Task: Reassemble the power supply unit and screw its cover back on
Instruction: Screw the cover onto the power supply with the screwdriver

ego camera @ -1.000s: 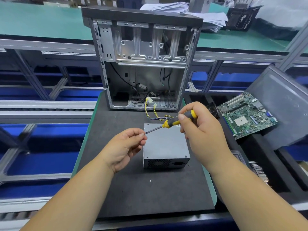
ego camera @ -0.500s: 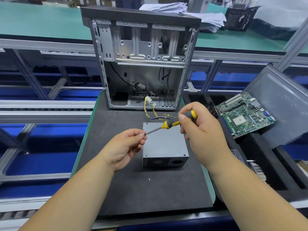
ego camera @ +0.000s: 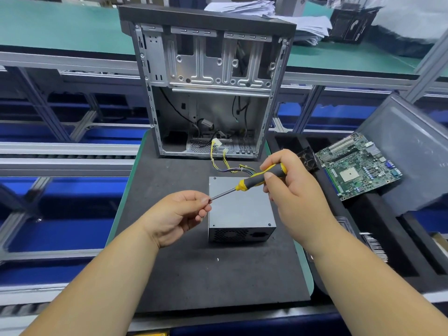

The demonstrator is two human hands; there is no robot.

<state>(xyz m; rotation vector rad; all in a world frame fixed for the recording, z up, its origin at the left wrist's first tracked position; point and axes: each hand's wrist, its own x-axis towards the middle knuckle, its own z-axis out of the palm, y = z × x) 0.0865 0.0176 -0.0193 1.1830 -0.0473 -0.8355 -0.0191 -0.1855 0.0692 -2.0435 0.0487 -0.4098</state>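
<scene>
Right hand [ego camera: 294,190] grip holds screwdriver [ego camera: 260,178] handle, left hand [ego camera: 178,214] pinches its tip, above PSU [ego camera: 240,207]; no legible labels.

open computer case [ego camera: 208,93], green motherboard [ego camera: 356,166], paper stack [ego camera: 278,15], black foam mat [ego camera: 194,275]

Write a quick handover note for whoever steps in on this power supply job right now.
Right hand: grips the screwdriver by its black and yellow handle, held in the air above the power supply unit.
Left hand: fingers pinch at the screwdriver tip; whether a screw is held there cannot be seen.
Unit: flat on the black foam mat, cover on, its cables trailing toward the open computer case behind it.
Done: cover sits in place.
Left: drive the cover screws; how many are already in is too small to tell. One small bright speck lies on the mat in front of the unit, possibly a screw.
</scene>
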